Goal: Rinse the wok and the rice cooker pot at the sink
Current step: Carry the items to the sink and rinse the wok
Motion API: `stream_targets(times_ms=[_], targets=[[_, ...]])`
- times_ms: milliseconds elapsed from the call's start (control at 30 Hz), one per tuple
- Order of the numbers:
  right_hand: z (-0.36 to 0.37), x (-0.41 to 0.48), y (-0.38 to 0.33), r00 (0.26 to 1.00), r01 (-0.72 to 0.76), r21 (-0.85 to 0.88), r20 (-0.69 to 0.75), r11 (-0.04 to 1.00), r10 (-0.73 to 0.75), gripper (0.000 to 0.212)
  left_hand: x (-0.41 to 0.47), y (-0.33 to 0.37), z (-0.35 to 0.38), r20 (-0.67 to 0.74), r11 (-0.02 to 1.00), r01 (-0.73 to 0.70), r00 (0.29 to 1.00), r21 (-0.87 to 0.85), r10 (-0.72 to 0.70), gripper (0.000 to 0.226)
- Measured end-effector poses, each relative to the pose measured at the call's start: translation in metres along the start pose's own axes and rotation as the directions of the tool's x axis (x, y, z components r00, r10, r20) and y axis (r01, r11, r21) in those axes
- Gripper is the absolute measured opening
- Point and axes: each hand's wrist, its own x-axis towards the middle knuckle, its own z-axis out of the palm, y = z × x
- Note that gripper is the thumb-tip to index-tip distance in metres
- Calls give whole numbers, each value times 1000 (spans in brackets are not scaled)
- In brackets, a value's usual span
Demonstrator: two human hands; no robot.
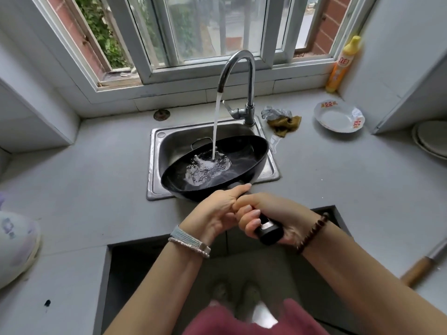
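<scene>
Notably, the wok overhangs the sink's right and front edges.

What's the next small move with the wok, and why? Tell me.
Probably swirl the wok gently over the sink. The faucet is running and water is pooling in the wok. The left hand and right hand both grip its handle, so a steady roll should wash the walls.

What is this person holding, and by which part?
The black wok, by its handle: the right grip wraps the handle's end, the left grip clasps it nearer the bowl.
</scene>
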Motion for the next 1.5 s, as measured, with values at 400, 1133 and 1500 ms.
stream_targets(times_ms=[400,1133,1500], targets=[[-3,-12,-15,994,66,-18,-88,998,-68,36,-4,12,24,137,998,1,990,59,-9,44],[-10,0,-21,996,-1,196,85,981,-16,45,2,21,21,-15,991,-73,997,115,75,34],[-5,15,-15,992,-55,224,123,973,28,46,-8,22,12,-93,992,-69,993,108,79,34]])
